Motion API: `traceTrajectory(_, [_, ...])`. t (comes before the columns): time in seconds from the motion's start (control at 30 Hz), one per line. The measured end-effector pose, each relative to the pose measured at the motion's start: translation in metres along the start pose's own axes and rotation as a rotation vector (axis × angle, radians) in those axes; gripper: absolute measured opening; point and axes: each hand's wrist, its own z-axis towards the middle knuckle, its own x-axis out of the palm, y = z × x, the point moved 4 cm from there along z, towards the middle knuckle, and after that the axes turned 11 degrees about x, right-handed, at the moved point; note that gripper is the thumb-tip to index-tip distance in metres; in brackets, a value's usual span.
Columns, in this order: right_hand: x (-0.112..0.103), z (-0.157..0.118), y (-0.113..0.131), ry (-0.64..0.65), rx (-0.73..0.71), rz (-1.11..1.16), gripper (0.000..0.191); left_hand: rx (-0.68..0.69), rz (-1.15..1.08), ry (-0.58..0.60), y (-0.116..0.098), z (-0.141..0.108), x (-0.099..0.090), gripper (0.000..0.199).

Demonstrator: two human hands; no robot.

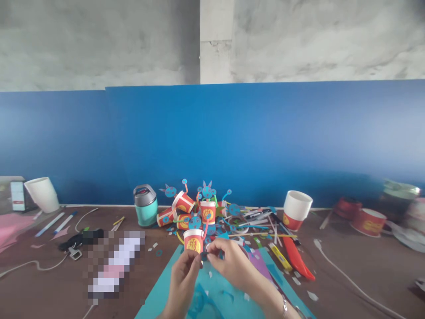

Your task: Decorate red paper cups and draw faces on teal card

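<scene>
My left hand and my right hand meet over a blue paper sheet. Between their fingertips is a small dark round piece, pinched from both sides; it looks like a paper cutout, but its details are too small to tell. Just behind my left fingers stands a red and white paper cup with a yellow print and a red drinking straw rising at its right side. Blue paper offcuts lie on the sheet below my hands.
Behind are several decorated cups with blue cutout faces. A teal flask stands left; stacked white cups, a yellow cutter and a red pointed object are right. Paper scraps and a white cable lie around.
</scene>
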Motion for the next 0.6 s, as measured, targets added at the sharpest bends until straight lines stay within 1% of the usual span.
traceTrajectory(0.1, [-0.002, 0.000, 0.001, -0.030, 0.016, 0.019, 0.017, 0.033, 0.024, 0.015, 0.001, 0.001, -0.001, 0.040])
traceTrajectory(0.23, [-0.002, 0.001, 0.002, 0.024, 0.039, 0.105, 0.011, 0.071, 0.031, 0.064, 0.004, 0.003, 0.000, 0.041])
traceTrajectory(0.3, [0.000, 0.002, -0.002, 0.093, 0.070, 0.159, 0.011, 0.094, 0.037, 0.086, 0.005, 0.003, 0.000, 0.041])
traceTrajectory(0.4, [0.008, 0.006, -0.012, 0.269, 0.191, 0.331, 0.015, 0.134, 0.057, 0.112, 0.003, 0.003, 0.000, 0.038])
traceTrajectory(0.43, [0.010, 0.007, -0.016, 0.308, 0.229, 0.384, 0.017, 0.145, 0.065, 0.114, 0.002, 0.003, 0.000, 0.038])
traceTrajectory(0.47, [0.012, 0.009, -0.019, 0.316, 0.254, 0.417, 0.018, 0.153, 0.073, 0.104, 0.001, 0.003, -0.001, 0.037])
traceTrajectory(0.5, [0.012, 0.011, -0.022, 0.287, 0.262, 0.423, 0.018, 0.167, 0.080, 0.071, 0.001, 0.004, -0.003, 0.036])
traceTrajectory(0.53, [0.011, 0.014, -0.025, 0.230, 0.257, 0.405, 0.018, 0.184, 0.086, 0.018, 0.002, 0.006, -0.007, 0.034])
traceTrajectory(0.6, [0.007, 0.018, -0.028, 0.087, 0.209, 0.336, 0.014, 0.220, 0.106, -0.162, 0.008, 0.010, -0.018, 0.029])
